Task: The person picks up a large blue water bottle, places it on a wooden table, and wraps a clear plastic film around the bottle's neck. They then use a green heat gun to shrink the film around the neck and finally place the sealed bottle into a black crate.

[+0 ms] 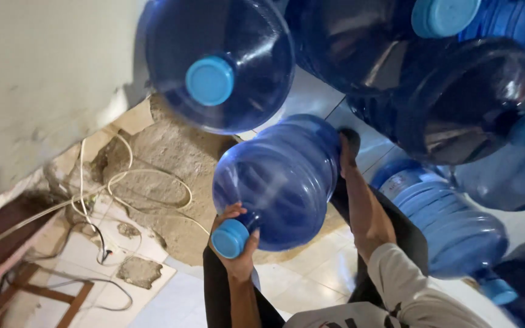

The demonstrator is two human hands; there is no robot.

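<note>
Mid-carry: large blue water jug held on its side below the capped standing jug, left hand wrapped round its capped neck, right hand pressed under its base; next, probably steady two-handed lowering among stacked jugs.

The water jug at the centre of the frame is translucent deep blue with ridged bands, and its cap is lighter sky blue. The jug at upper centre is the same dark blue with a light blue cap. The wall at upper left is off-white. The floor tiles are cream, the broken patch grey-brown. The cables are white. The sleeve is beige.
</note>
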